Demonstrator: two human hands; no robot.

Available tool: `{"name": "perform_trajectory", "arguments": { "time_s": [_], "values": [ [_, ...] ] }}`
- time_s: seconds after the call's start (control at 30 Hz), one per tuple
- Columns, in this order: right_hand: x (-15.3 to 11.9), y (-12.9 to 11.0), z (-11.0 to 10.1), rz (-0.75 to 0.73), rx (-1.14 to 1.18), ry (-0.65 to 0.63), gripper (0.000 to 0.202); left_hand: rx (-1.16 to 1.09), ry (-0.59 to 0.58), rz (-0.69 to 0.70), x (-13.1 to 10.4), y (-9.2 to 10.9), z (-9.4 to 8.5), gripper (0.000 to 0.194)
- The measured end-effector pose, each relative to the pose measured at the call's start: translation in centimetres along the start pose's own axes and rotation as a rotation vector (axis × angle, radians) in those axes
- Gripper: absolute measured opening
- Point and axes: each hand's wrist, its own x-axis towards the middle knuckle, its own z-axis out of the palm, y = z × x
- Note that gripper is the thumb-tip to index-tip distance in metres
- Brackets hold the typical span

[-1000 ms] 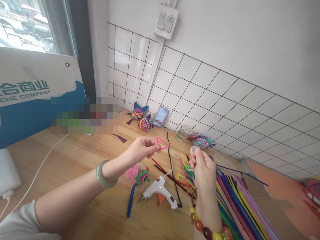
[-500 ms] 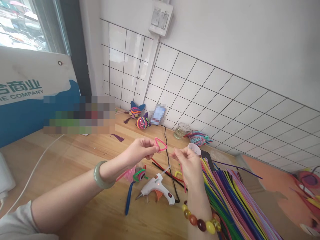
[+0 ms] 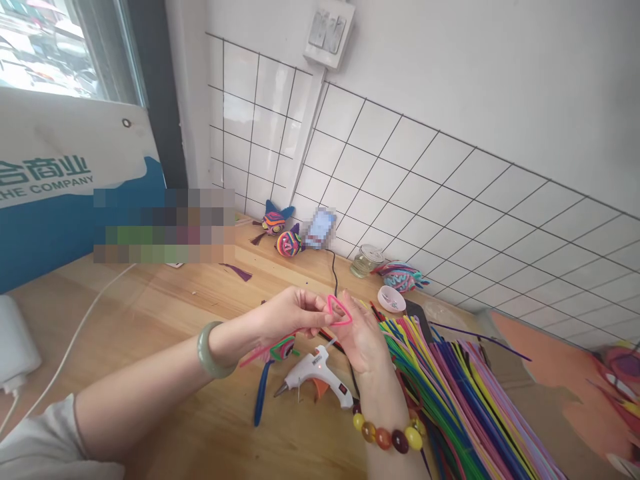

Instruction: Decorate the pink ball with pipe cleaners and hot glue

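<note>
A pink pipe-cleaner loop (image 3: 345,322), bent into a rough triangle, is pinched between the thumb and fingers of my left hand (image 3: 303,312). My right hand (image 3: 361,333) is right beside it, palm turned toward the loop; its fingers are partly hidden behind the loop, and I cannot make out whether they grip it. Below the hands lies a white glue gun (image 3: 317,375) with a small red light. A colourful striped piece with a green outline (image 3: 284,348) sits partly behind my left wrist.
Many coloured pipe cleaners (image 3: 465,393) lie at the right. Behind are a pink bowl (image 3: 391,299), a glass jar (image 3: 367,261), a phone (image 3: 321,229) and finished striped fish shapes (image 3: 289,244). A white cable (image 3: 75,327) crosses the left side.
My right hand has moved left, up against the pink loop, and its palm has turned into view. My left hand has shifted slightly right and down with the loop. The pink bowl is now unobstructed.
</note>
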Motion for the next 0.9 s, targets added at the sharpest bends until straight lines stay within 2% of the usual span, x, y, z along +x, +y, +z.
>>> {"name": "perform_trajectory", "arguments": {
  "time_s": [0.13, 0.2, 0.27, 0.37, 0.47, 0.57, 0.63, 0.77, 0.9],
  "values": [
    [0.9, -0.1, -2.6, -0.115, -0.205, 0.213, 0.031, -0.04, 0.115, 0.008, 0.0, 0.7, -0.4, 0.022],
    [1.0, -0.5, -3.6, -0.173, -0.29, 0.279, 0.036, -0.034, 0.161, 0.002, 0.1, 0.9, -0.6, 0.024],
    [0.7, -1.0, -3.7, -0.192, -0.342, 0.254, 0.044, -0.015, 0.174, 0.005, 0.2, 1.0, -0.8, 0.025],
    [-0.5, -1.7, -2.4, -0.16, -0.387, 0.111, 0.037, 0.043, 0.168, 0.026, 0.3, 0.8, -0.9, 0.025],
    [-1.6, -2.2, -0.7, -0.138, -0.426, 0.004, 0.033, 0.194, 0.149, 0.016, 0.2, 0.7, -0.7, 0.025],
    [-2.0, -2.2, 0.4, -0.167, -0.464, -0.003, 0.026, 0.367, 0.099, -0.024, 0.0, 0.7, -0.3, 0.023],
    [-1.9, -1.9, 0.6, -0.19, -0.501, 0.006, 0.022, 0.407, 0.068, -0.029, 0.0, 0.7, -0.1, 0.023],
    [-1.5, -1.3, 0.5, -0.179, -0.482, 0.027, 0.022, 0.344, 0.059, -0.034, 0.0, 0.5, -0.1, 0.022],
    [-1.3, -1.2, 0.2, -0.131, -0.411, -0.008, 0.025, 0.249, 0.063, -0.053, 0.0, 0.4, -0.5, 0.022]
  ]
}}
